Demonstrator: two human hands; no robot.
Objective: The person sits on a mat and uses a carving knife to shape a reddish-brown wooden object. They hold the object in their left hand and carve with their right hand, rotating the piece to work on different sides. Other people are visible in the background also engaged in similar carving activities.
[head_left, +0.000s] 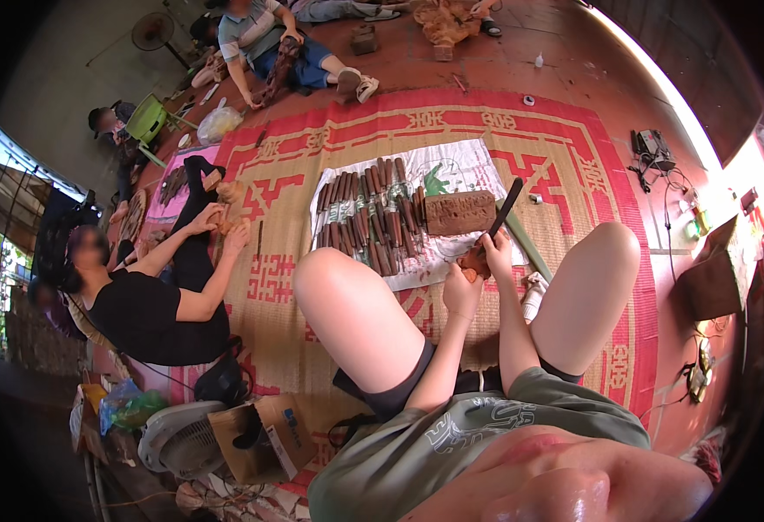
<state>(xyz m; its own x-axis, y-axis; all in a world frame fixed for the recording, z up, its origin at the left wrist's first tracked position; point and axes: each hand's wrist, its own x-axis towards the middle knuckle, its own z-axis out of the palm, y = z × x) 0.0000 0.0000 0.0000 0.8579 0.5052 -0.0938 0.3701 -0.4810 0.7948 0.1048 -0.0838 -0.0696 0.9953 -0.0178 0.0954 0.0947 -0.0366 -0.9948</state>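
Between my raised knees, my left hand [462, 294] closes around a small reddish-brown carved wooden piece [472, 261]. My right hand [498, 254] is right beside it, wrapped around the lower end of a long, dark, flat, file-like tool [510, 205] that points up and away. The tool's lower end is hidden by my fingers and the carving. Just beyond my hands, a rough brown block [459, 214] lies on a white printed cloth [460, 161]. Left of the block, several wood-handled carving chisels [373, 217] lie in rows on that cloth.
A green pole [526, 242] lies right of the block, near a white bottle [533, 297]. At left, a seated person in black [151, 300] holds a wooden carving [232, 207]. A cardboard box [264, 439] and a fan [186, 439] stand lower left. Cords and a power device [653, 150] lie right.
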